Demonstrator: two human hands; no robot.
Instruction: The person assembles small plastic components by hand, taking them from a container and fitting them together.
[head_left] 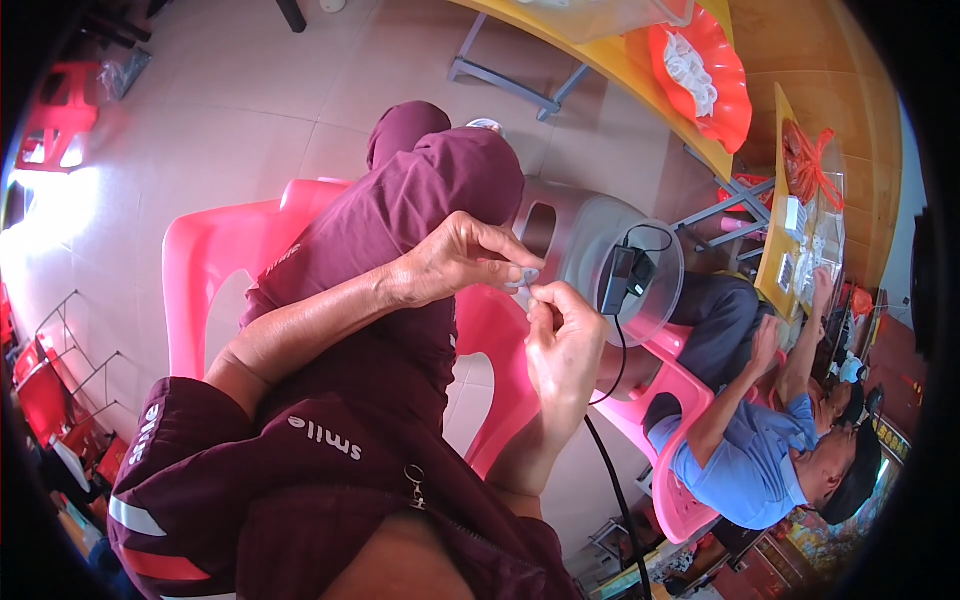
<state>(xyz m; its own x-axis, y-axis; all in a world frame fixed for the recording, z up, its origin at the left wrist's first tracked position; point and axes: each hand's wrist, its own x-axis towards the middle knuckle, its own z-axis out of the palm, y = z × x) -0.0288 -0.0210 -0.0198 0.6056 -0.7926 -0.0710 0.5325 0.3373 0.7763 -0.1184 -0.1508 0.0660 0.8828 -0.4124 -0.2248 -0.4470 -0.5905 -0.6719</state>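
My left hand comes in above my lap, thumb and forefinger pinched on a small whitish piece. Close against it, my right hand also pinches, its fingertips meeting at the lower edge of that piece. A thin dark bit shows between the two sets of fingertips, too small to name. Beyond the right hand stands a grey translucent plastic tub, and on its round top lies a black box-shaped device with a cable running down past my right arm.
A yellow table at the upper right bears a red wavy-rimmed bowl of white pieces. At right a person in a blue shirt sits on a pink chair, hands at another yellow table. A red stool stands far left.
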